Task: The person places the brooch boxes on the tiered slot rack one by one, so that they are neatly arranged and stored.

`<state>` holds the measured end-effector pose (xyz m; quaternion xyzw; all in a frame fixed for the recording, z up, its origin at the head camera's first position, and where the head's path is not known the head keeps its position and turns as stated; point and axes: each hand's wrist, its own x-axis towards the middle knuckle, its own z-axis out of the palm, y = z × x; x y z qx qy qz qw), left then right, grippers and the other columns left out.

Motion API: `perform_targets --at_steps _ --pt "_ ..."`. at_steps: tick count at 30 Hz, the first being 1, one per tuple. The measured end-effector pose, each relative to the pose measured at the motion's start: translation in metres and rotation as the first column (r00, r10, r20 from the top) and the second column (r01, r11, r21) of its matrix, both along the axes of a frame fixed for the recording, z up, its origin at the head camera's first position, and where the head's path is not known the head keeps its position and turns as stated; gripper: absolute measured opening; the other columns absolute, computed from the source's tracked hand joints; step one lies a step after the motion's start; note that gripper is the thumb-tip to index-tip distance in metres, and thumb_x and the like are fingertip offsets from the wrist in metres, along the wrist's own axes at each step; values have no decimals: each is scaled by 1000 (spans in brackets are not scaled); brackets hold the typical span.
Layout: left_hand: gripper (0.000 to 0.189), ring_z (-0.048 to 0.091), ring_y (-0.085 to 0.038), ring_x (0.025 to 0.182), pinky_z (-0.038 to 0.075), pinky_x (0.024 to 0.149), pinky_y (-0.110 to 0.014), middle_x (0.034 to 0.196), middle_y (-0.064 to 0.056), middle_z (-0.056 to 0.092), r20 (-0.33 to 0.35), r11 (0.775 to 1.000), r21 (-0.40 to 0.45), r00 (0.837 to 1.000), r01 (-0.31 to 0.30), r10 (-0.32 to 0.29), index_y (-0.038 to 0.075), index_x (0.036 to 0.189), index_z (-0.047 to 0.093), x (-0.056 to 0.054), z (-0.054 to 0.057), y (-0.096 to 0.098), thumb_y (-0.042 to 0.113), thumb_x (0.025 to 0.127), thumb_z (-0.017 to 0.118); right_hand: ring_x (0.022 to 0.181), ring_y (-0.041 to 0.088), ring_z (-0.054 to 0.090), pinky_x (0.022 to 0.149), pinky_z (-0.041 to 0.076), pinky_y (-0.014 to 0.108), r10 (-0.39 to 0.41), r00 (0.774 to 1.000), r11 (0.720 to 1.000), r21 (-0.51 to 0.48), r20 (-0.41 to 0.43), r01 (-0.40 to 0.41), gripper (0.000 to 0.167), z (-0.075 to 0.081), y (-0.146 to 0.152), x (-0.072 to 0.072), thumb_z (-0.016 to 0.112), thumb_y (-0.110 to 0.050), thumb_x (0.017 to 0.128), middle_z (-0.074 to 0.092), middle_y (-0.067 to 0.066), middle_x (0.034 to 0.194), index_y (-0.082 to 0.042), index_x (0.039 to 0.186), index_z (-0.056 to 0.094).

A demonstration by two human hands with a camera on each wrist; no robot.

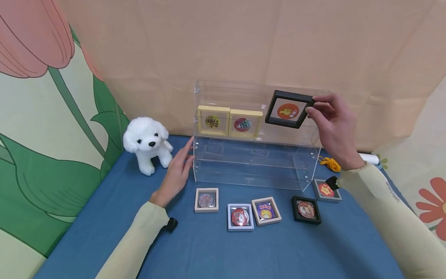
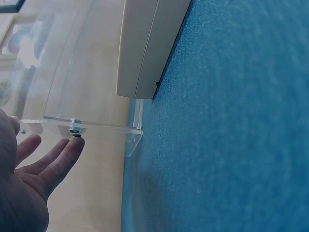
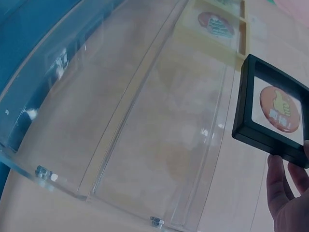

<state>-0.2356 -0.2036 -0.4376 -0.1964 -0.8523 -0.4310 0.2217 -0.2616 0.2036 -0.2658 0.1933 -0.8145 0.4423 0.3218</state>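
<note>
Head view, black frame (image 1: 288, 110) left of right grip (image 1: 335, 130), right edge pinched, left grip (image 1: 176, 172) uncurled against clear shelf (image 1: 245, 157)

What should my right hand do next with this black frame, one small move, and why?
I'd probably level the tilted black frame and ease it down onto the upper shelf, right of the two yellow frames: the right hand holds it up near that open stretch, and the left hand is at the clear stand's side.
</note>
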Motion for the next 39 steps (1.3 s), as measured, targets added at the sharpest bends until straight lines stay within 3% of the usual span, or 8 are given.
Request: perform_targets --at_steps 15,28,39 --pt "67 67 -28 106 56 80 -42 137 -17 54 -6 1000 3 1000 -5 5 32 162 23 0 -3 0 8 107 51 97 9 65 88 53 20 8 1000 1000 0 -7 -8 30 -1 -7 -18 65 -9 100 62 5 124 -3 129 60" --pt "66 67 -28 106 56 80 -42 137 -17 54 -1 1000 9 1000 -1 1 31 162 24 1 -4 0 7 107 51 97 9 66 91 53 22 -5 999 1000 29 37 4 30 -3 -9 -21 64 -15 101 64 4 122 -7 130 60" --pt "66 67 -28 106 56 79 -41 137 -17 55 -25 1000 10 1000 4 -3 30 162 25 -2 -2 0 6 106 51 106 24 70 94 52 25 -51 995 990 132 84 40 30 -25 -5 -26 64 -20 101 66 4 122 -7 128 61"
